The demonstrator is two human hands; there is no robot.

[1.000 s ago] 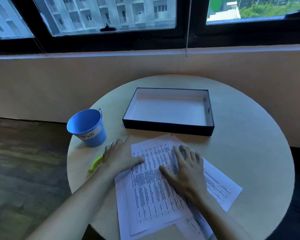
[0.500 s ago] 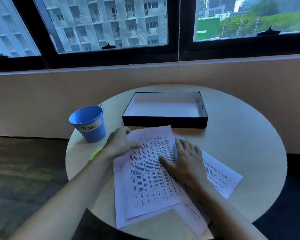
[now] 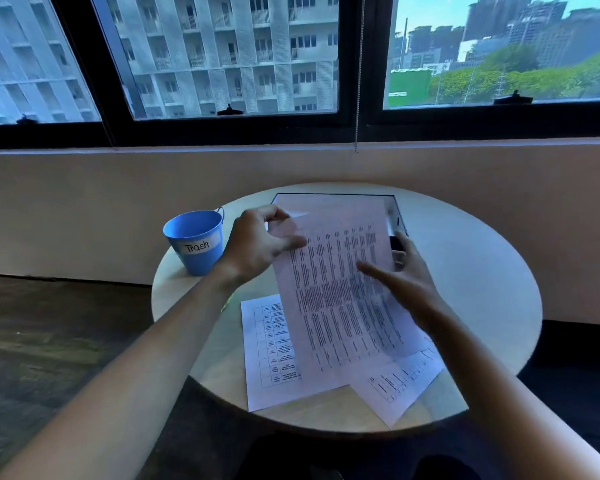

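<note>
My left hand (image 3: pixel 260 244) pinches the top left corner of a printed sheet (image 3: pixel 336 306) and holds it tilted up off the round table (image 3: pixel 465 289). My right hand (image 3: pixel 402 278) is at the sheet's right edge, thumb across the printed face and fingers behind the paper. Two more printed sheets lie flat on the table underneath, one at the left (image 3: pixel 271 348) and one at the right (image 3: pixel 402 379). The raised sheet hides most of the black tray (image 3: pixel 399 220) behind it.
A blue bucket (image 3: pixel 196 240) labelled "Trash" stands at the table's far left edge. Just beyond the table runs a beige wall under dark-framed windows. Dark floor lies to the left of the table.
Both hands were pressing flat on the stack. The left hand has since taken the top sheet's corner and lifted it, the right hand has moved to its right edge, and the view has tilted up.
</note>
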